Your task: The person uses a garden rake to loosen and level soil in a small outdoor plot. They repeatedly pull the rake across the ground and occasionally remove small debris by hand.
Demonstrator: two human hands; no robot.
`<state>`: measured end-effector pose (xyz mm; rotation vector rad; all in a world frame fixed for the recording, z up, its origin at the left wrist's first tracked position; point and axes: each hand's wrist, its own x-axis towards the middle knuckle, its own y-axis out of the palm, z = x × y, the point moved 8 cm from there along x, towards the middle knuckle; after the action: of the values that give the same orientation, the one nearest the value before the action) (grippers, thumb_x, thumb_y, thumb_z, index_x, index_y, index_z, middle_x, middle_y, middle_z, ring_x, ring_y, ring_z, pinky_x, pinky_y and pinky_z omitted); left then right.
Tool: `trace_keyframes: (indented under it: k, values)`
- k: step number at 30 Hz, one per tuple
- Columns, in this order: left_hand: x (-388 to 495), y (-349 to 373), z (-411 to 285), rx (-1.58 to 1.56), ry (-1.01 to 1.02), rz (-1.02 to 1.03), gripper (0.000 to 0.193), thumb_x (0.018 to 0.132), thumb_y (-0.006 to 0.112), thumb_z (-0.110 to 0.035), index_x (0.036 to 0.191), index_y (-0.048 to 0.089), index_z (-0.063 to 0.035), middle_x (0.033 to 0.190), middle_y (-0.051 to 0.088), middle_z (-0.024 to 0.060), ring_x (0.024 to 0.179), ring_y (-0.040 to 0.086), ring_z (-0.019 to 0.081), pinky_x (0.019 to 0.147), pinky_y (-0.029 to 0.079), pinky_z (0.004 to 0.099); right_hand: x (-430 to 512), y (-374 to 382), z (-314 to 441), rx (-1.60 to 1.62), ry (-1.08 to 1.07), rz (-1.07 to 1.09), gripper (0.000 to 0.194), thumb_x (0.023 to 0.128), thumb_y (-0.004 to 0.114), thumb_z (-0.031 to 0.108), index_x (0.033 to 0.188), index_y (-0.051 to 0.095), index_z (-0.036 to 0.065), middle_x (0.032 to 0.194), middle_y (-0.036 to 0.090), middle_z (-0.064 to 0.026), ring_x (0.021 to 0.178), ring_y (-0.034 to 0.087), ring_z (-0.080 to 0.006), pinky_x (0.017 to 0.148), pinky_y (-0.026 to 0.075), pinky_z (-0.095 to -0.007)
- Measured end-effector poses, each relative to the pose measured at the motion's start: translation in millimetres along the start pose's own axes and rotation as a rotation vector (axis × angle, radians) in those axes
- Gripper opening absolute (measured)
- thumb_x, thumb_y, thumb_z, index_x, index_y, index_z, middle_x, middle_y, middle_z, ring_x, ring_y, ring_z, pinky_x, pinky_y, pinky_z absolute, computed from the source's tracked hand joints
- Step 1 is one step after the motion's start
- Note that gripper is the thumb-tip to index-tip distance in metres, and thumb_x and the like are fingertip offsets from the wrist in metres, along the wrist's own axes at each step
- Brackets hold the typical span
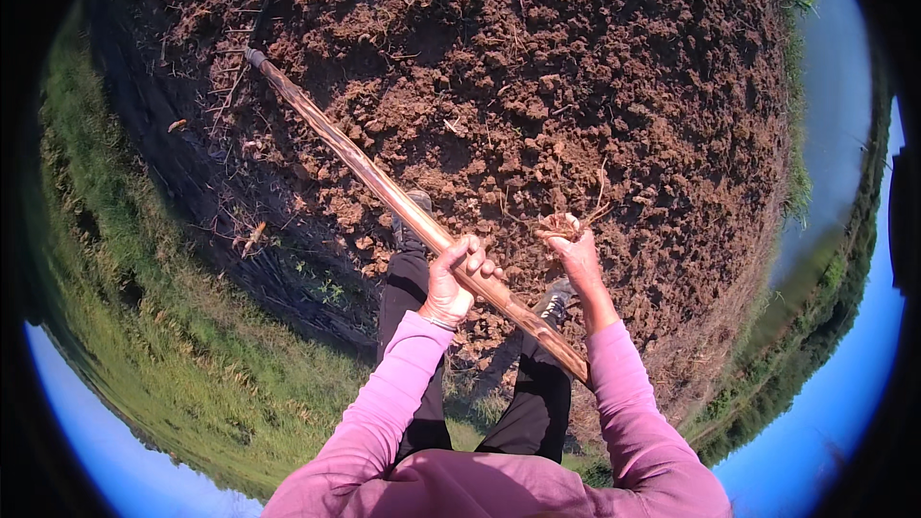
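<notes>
My left hand [451,280] is wrapped around the wooden handle [360,162] of a long rake, below the middle of its length. The handle slants from upper left to lower right, its butt end close to my right forearm. At the far end, the thin-tined rake head [255,27] rests on the broken soil, partly lost among dry stalks and shadow. Raised beside the handle, my right hand [581,259] grips a small clump of dry roots [560,227], with thin stems sticking up from it. This hand is off the handle.
Loose, cloddy reddish-brown soil [489,108] spreads ahead and around my shoes [554,302]. A dark, shaded strip with dry debris [252,237] borders it on the left, then a grassy slope [158,316]. Along the right edge are grass [795,180] and water [827,115].
</notes>
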<state>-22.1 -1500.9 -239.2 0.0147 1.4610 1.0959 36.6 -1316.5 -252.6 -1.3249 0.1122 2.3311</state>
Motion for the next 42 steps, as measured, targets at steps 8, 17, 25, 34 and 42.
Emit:
trace_keyframes:
  k: [8,17,25,34,42]
  values:
    - [-59.0,52.3,-95.3,-0.150,0.027,-0.185,0.017,0.092,0.053,-0.022,0.078,0.048,-0.0129,0.057,0.036,-0.0076,0.049,0.039,0.0066,0.055,0.039,0.0272,-75.5,-15.0,123.8,-0.242,-0.060,-0.089,0.027,0.077,0.065,0.007,0.103,0.059,0.000,0.084,0.066,-0.0015,0.073,0.057,-0.0062,0.066,0.047,-0.0210]
    - [-68.9,74.5,-116.5,-0.157,-0.010,-0.333,0.020,0.091,0.054,-0.023,0.075,0.048,-0.0128,0.057,0.037,-0.0081,0.048,0.040,0.0063,0.055,0.039,0.0270,-57.8,27.6,156.4,-0.166,-0.054,-0.051,0.021,0.076,0.068,0.008,0.095,0.062,0.002,0.082,0.066,-0.0003,0.071,0.056,-0.0054,0.065,0.047,-0.0224]
    - [-99.5,132.3,-169.5,-0.070,0.040,-0.530,0.026,0.088,0.060,-0.022,0.067,0.046,-0.0162,0.056,0.040,-0.0080,0.046,0.041,0.0057,0.050,0.040,0.0241,-41.6,64.9,186.9,0.169,-0.050,-0.008,0.022,0.076,0.069,0.005,0.097,0.064,0.002,0.083,0.066,0.0002,0.073,0.057,-0.0062,0.067,0.047,-0.0217]
    - [-110.5,256.4,-196.2,-0.102,-0.022,-0.503,0.035,0.086,0.060,-0.020,0.057,0.041,-0.0168,0.053,0.041,-0.0079,0.045,0.042,0.0059,0.049,0.040,0.0238,-35.0,25.7,221.5,0.150,-0.006,-0.179,0.019,0.075,0.069,0.007,0.092,0.065,0.001,0.082,0.066,-0.0009,0.072,0.057,-0.0071,0.066,0.047,-0.0229]
    - [-53.5,328.3,-277.6,0.200,0.103,-0.514,0.032,0.087,0.062,-0.021,0.062,0.041,-0.0175,0.054,0.038,-0.0083,0.045,0.042,0.0053,0.047,0.039,0.0241,17.4,46.2,282.3,0.126,-0.066,-0.189,0.016,0.075,0.069,0.008,0.089,0.064,0.002,0.078,0.065,-0.0002,0.069,0.056,-0.0064,0.064,0.046,-0.0235]
